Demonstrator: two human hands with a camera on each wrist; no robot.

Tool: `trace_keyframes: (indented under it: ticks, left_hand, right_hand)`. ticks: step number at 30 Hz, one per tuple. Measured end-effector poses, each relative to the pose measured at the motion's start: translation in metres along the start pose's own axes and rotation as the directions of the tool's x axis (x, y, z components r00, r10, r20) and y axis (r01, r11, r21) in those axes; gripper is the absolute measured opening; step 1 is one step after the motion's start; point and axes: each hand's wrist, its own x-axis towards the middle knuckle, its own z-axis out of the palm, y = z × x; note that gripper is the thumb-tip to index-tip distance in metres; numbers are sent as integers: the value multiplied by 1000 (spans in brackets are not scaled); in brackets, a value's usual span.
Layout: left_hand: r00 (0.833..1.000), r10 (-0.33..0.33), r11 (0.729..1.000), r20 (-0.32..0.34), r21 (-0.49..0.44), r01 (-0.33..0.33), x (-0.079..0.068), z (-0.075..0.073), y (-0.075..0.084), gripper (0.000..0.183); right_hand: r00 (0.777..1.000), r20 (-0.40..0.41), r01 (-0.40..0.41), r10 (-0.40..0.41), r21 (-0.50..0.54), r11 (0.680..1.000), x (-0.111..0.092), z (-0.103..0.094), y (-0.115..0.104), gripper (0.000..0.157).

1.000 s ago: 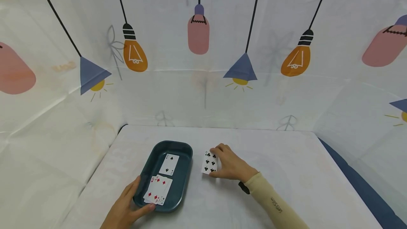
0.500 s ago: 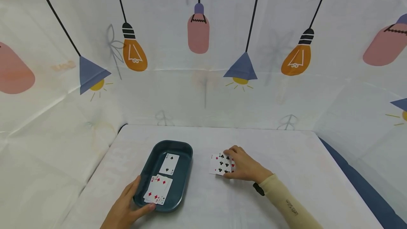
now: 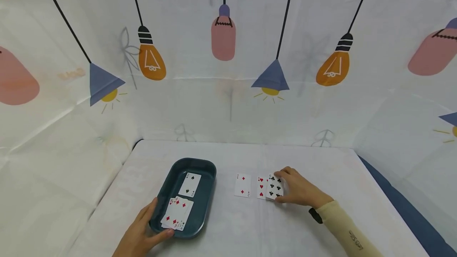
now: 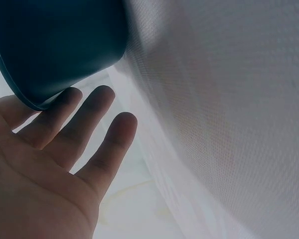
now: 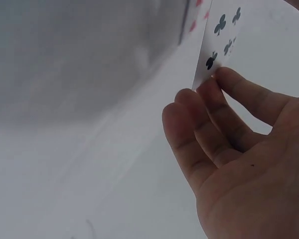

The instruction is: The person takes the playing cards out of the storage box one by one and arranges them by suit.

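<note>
My right hand [image 3: 303, 188] pinches a six of clubs playing card [image 3: 274, 186] by its top and bottom edges, right of the middle of the table. The card overlaps a hearts card [image 3: 261, 187]; whether they touch is unclear. To the left, a two of diamonds [image 3: 242, 185] lies face up. My left hand [image 3: 138, 231] rests at the near left corner of a dark teal tray [image 3: 210, 169], thumb at the near rim. In the left wrist view, its fingers [image 4: 92, 122] are fairly straight beside the tray wall [image 4: 74, 40].
Inside the tray lie a two of spades [image 3: 190, 184] and, nearer me, a small overlapping pile of cards with a diamonds card [image 3: 177, 212] on top. A white cloth covers the table [image 3: 285, 233]. A lamp-printed sheet [image 3: 228, 102] hangs behind it.
My right hand has moved right with the six of clubs, and the two of diamonds and part of the hearts card now show on the table. My left hand and the tray have stayed put.
</note>
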Motion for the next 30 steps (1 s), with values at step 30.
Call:
trace_keyframes:
  ticks: [30]
  left_hand:
    - [1000,-9,999,2,-31,9,-2,1,0,127]
  right_hand:
    - [986,146,-81,79,9,997,-10,-5,38,77]
